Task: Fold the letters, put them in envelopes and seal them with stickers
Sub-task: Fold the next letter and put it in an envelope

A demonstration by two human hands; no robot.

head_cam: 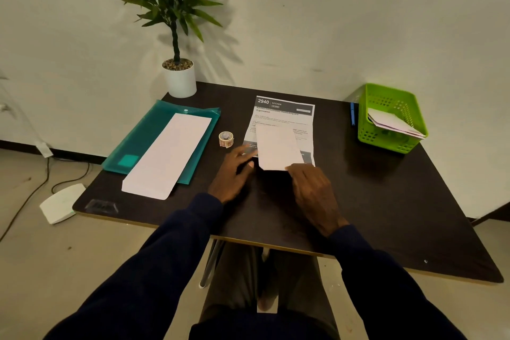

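A printed letter (284, 116) lies flat in the middle of the dark table (386, 201). On top of its near half rests a white folded paper (278, 148), whether letter or envelope I cannot tell. My left hand (234, 171) touches the white paper's near left corner with its fingers spread. My right hand (314, 190) grips the paper's near right edge. A stack of white envelopes (168, 154) lies on a teal folder (143, 135) at the left. A roll of stickers (226, 139) stands between the folder and the letter.
A green plastic basket (386, 141) holding several envelopes stands at the right, with a blue pen (352, 114) beside it. A potted plant (179, 77) stands at the table's back left corner. Cables and a white device (60, 203) lie on the floor at the left.
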